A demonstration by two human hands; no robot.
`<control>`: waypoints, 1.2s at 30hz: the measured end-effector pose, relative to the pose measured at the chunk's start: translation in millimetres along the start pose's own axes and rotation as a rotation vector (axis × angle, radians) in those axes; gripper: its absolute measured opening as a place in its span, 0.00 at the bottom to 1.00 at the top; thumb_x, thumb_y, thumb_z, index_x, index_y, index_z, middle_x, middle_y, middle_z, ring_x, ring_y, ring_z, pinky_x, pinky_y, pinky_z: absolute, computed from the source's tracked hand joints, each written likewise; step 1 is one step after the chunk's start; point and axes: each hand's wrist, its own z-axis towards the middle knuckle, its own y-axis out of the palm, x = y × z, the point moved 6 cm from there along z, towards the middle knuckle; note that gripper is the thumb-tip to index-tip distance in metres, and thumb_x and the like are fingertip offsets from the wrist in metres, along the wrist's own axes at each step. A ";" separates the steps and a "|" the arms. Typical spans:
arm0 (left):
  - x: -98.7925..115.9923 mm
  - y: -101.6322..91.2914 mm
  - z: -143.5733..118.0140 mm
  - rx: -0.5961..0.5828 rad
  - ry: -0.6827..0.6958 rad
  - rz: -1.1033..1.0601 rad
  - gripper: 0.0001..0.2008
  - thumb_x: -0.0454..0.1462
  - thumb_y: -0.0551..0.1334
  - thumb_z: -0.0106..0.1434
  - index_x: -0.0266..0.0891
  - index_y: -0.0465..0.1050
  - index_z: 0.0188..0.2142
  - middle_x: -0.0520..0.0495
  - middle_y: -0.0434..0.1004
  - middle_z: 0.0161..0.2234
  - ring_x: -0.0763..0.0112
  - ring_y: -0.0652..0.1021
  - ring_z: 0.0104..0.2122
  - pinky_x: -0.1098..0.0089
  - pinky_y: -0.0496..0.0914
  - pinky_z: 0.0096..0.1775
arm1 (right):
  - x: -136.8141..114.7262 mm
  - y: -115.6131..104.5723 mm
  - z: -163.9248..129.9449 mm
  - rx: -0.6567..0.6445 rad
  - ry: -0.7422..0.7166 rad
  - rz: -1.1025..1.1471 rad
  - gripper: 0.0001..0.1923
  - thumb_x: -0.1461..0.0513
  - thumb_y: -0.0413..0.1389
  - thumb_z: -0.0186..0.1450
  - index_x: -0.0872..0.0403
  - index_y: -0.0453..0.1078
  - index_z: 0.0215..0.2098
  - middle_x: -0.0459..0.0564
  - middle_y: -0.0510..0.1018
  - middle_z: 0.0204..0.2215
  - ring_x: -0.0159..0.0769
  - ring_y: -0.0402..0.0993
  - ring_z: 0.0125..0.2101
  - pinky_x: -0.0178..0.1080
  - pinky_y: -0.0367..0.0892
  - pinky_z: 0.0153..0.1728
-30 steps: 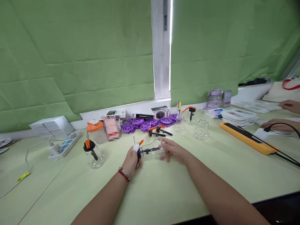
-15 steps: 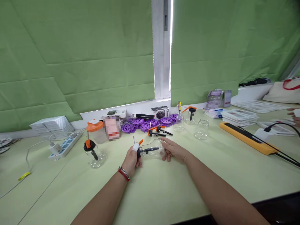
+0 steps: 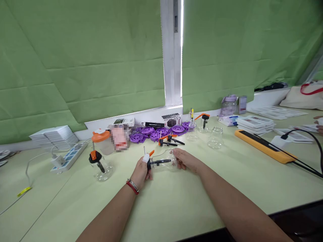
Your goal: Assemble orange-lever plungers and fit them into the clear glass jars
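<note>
Left hand: the left hand point(image 3: 141, 171) rests low on the green table point(image 3: 176, 201), forearm running in from the lower left, a red bracelet point(image 3: 132, 187) at the wrist and a white cover on one fingertip. Its fingers are clenched around the black cap end of the clear bottle point(image 3: 164, 162).
Right hand: the right hand point(image 3: 185, 160) comes in from the lower right, palm down, fingers curled over the base end of the same bottle, grasping it.
Bottle: it lies on its side between the two hands, just above or on the tabletop, I cannot tell which; a black tube runs inside it, and an orange lever and a thin metal pin stick up at the cap end.
Nearby: a finished bottle with a black-and-orange cap point(image 3: 99, 164) stands to the left. Loose orange-and-black pump heads point(image 3: 168, 140) lie just behind the hands, with purple wheels point(image 3: 153, 133) beyond them. An empty glass jar point(image 3: 214, 137) stands to the right, well apart.
Change from earlier: both hands keep the same hold and nearly the same pose as half a second ago. The whole scene sits slightly lower and to the left, so the head has turned a little. At the far right edge only a co-worker's fingertips point(image 3: 318, 121) show, where a second ago two hands were in view.
</note>
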 end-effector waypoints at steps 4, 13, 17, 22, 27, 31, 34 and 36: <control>-0.6 -1.5 0.9 0.013 -0.010 -0.003 0.24 0.58 0.52 0.57 0.38 0.64 0.30 0.59 0.60 0.10 0.78 0.60 0.07 0.76 0.53 0.12 | -5.6 4.1 -2.8 -0.022 -0.033 0.096 0.25 0.43 0.50 0.61 0.54 0.65 0.43 0.51 0.74 0.33 0.30 0.71 0.25 0.28 0.62 0.16; 0.6 -0.4 0.5 -0.007 -0.021 -0.031 0.24 0.58 0.52 0.57 0.39 0.64 0.27 0.59 0.59 0.10 0.79 0.58 0.07 0.75 0.57 0.12 | -2.5 5.1 -4.6 -0.093 0.017 0.103 0.29 0.45 0.52 0.60 0.49 0.57 0.54 0.48 0.76 0.28 0.31 0.73 0.20 0.29 0.61 0.15; 0.6 -0.5 1.0 -0.007 -0.026 -0.035 0.24 0.58 0.51 0.57 0.40 0.63 0.26 0.58 0.59 0.10 0.78 0.58 0.07 0.74 0.60 0.13 | 0.3 3.0 0.0 -0.012 0.017 0.068 0.28 0.42 0.47 0.61 0.56 0.66 0.44 0.49 0.74 0.24 0.30 0.70 0.20 0.29 0.61 0.14; 1.0 -1.1 1.7 -0.001 -0.033 -0.052 0.24 0.58 0.51 0.57 0.40 0.61 0.25 0.58 0.59 0.10 0.78 0.57 0.08 0.72 0.62 0.13 | -12.8 7.5 -9.3 -0.150 -0.099 0.165 0.26 0.51 0.61 0.56 0.54 0.65 0.49 0.50 0.74 0.33 0.34 0.74 0.30 0.32 0.67 0.23; 2.1 -0.5 0.4 0.007 -0.022 -0.047 0.24 0.58 0.50 0.58 0.40 0.62 0.26 0.58 0.60 0.11 0.78 0.58 0.08 0.74 0.60 0.12 | 2.5 6.6 0.5 -0.084 -0.016 0.114 0.28 0.44 0.50 0.61 0.51 0.58 0.54 0.47 0.75 0.27 0.30 0.70 0.18 0.30 0.60 0.15; 1.8 -1.7 1.0 0.018 -0.034 -0.060 0.24 0.59 0.51 0.56 0.39 0.63 0.26 0.58 0.60 0.11 0.79 0.57 0.08 0.73 0.61 0.13 | 5.2 4.5 5.6 -0.017 -0.033 0.119 0.27 0.43 0.49 0.61 0.57 0.67 0.43 0.49 0.73 0.26 0.30 0.70 0.22 0.31 0.63 0.18; 0.1 -3.6 2.7 0.025 -0.044 -0.072 0.25 0.59 0.52 0.56 0.39 0.64 0.26 0.58 0.59 0.11 0.79 0.56 0.08 0.72 0.64 0.14 | -4.9 7.9 -1.1 -0.114 -0.108 0.190 0.24 0.49 0.57 0.58 0.57 0.67 0.45 0.50 0.73 0.30 0.32 0.73 0.29 0.34 0.69 0.27; -1.3 -3.9 3.6 0.018 -0.048 -0.073 0.25 0.59 0.51 0.56 0.39 0.64 0.26 0.58 0.59 0.11 0.79 0.55 0.08 0.71 0.64 0.14 | -8.0 7.9 -4.3 -0.131 -0.115 0.211 0.29 0.51 0.60 0.56 0.52 0.61 0.52 0.48 0.74 0.32 0.33 0.74 0.29 0.35 0.69 0.28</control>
